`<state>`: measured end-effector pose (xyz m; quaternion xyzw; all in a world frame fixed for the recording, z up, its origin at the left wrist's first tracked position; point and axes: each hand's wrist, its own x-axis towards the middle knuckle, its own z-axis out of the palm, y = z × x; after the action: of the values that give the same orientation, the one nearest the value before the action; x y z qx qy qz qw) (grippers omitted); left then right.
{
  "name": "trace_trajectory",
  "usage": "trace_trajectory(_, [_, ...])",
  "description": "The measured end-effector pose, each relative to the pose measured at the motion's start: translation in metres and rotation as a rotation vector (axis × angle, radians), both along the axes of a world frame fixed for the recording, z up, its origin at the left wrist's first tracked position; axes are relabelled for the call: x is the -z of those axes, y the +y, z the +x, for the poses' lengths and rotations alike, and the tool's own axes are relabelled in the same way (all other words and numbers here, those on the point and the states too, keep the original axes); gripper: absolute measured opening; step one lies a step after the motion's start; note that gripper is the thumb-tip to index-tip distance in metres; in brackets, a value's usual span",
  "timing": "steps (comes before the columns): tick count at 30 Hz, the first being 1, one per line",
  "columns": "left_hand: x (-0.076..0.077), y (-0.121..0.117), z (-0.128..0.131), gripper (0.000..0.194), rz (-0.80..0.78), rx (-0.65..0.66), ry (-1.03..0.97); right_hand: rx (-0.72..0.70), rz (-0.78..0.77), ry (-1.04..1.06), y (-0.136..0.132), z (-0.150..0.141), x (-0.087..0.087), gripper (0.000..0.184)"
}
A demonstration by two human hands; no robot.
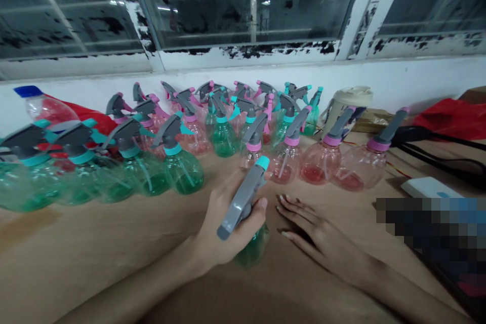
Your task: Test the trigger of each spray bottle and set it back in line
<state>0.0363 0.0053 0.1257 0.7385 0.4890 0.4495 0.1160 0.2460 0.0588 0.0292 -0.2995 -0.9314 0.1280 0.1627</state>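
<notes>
My left hand (228, 217) is wrapped round the neck of a green spray bottle (253, 250), just above the table. Its grey trigger head with a teal nozzle tip points away from me, and the fingers hide the collar. My right hand (313, 228) lies palm down on the wooden table (152, 258), fingers stretched out, holding nothing. Beyond the hands stand green spray bottles with teal collars, the nearest one (184, 172) to the left. Pink spray bottles with pink collars, one of them (321, 162) close by, stand to the right.
Several more spray bottles (224, 136) crowd the back by the wall. Behind them on the right stands a pale paper cup (347, 106). A white box-like device (431, 187), black straps (444, 149) and red plastic (451, 119) lie at the right; a blue-capped bottle (49, 109) leans far left.
</notes>
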Motion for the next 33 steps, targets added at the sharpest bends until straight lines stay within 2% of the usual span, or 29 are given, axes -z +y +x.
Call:
trace_trajectory(9, [0.0029,0.0005,0.0000,0.010,0.007,-0.002,-0.019,0.004,0.001,0.037,0.0007,0.0007,0.0032,0.052])
trace_trajectory(23, [0.0026,0.0010,-0.0007,0.004,0.006,-0.035,0.003,0.005,0.034,0.024,0.0005,0.0009,0.0052,0.053])
trace_trajectory(33, [0.0012,-0.0039,0.0025,0.010,-0.080,-0.058,-0.074,0.003,0.026,0.004,-0.0005,0.0013,0.0023,0.050])
